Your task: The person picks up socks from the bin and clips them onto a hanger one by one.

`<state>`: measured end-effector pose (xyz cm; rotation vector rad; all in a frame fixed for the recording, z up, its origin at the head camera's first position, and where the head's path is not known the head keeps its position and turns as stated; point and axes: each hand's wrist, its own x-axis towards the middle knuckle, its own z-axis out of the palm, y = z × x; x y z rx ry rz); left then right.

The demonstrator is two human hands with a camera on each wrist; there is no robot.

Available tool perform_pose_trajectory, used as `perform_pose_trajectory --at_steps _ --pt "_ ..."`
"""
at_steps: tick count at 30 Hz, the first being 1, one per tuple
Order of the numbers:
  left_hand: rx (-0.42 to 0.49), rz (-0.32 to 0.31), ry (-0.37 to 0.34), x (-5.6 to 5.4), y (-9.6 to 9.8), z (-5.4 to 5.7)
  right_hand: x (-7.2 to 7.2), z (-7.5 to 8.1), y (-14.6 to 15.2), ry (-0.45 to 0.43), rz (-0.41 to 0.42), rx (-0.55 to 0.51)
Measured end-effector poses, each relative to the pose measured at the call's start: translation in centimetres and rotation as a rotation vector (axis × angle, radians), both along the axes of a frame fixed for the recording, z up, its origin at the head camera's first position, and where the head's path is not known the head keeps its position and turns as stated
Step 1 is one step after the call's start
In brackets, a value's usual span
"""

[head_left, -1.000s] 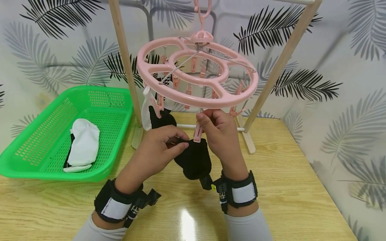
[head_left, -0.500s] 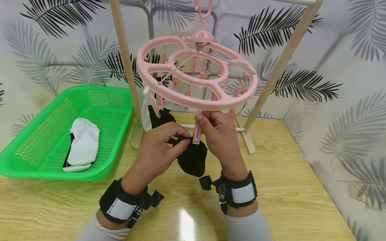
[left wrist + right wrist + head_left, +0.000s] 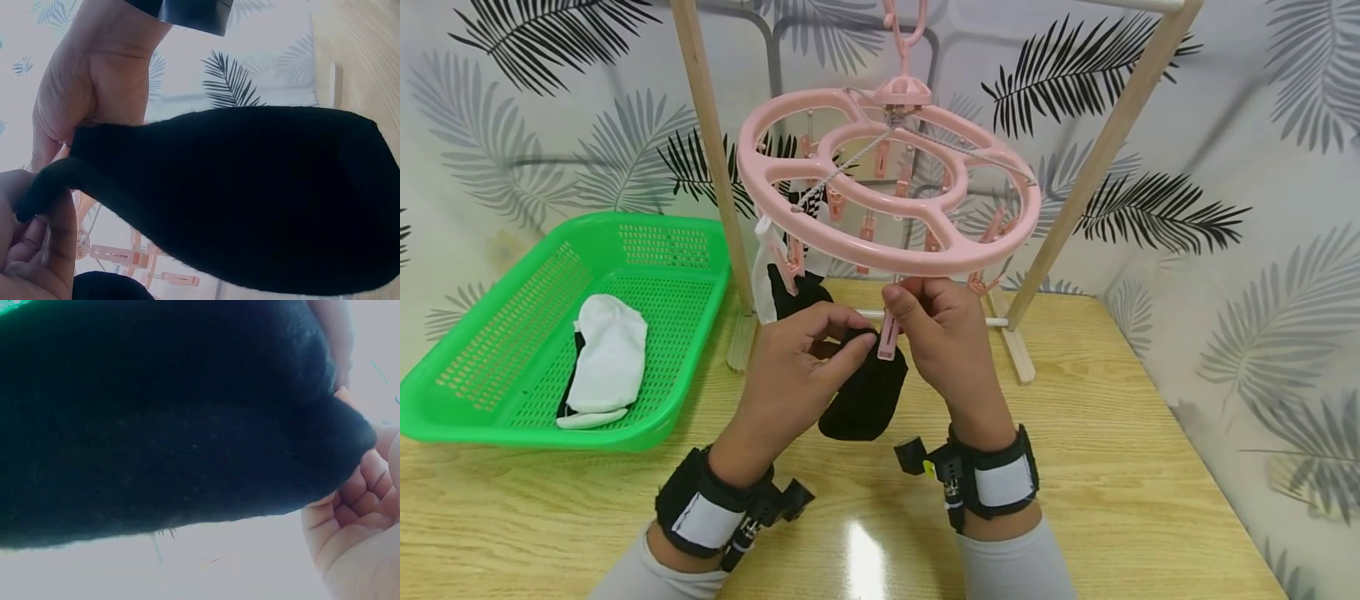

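My left hand (image 3: 797, 358) pinches the edge of a black sock (image 3: 865, 400) between thumb and fingers, and the sock hangs below it. My right hand (image 3: 943, 329) grips a pink clothespin (image 3: 888, 335) that hangs from a round pink hanger (image 3: 850, 245). The clothespin's lower end overlaps the sock's top edge in the head view. From the left wrist, the sock (image 3: 250, 194) stretches across the picture, its top fold bunched in the left fingers (image 3: 53, 250). In the right wrist view the dark sock (image 3: 175, 437) covers most of the frame.
A green basket (image 3: 700, 350) at the left holds white and black socks (image 3: 610, 358). Another black sock (image 3: 797, 293) and a white one (image 3: 764, 279) hang at the hanger's left. Wooden posts (image 3: 711, 142) of a rack stand on both sides, with several clothespins (image 3: 868, 229) between.
My left hand has moved slightly right and up, drawing the sock's edge close beside the clothespin. The sock's lower part has swung left. My right hand has hardly moved.
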<state>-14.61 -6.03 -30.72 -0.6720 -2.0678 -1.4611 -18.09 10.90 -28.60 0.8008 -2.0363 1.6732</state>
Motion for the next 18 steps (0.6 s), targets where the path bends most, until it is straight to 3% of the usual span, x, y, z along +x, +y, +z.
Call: perform_pose_trajectory --at_steps 11,18 --pt "-0.004 0.022 -0.050 -0.02 0.05 -0.06 0.13 0.05 -0.30 0.000 0.019 -0.016" --pt "0.063 -0.016 -0.083 -0.12 0.00 -0.23 0.14 -0.02 -0.41 -0.018 0.003 0.016"
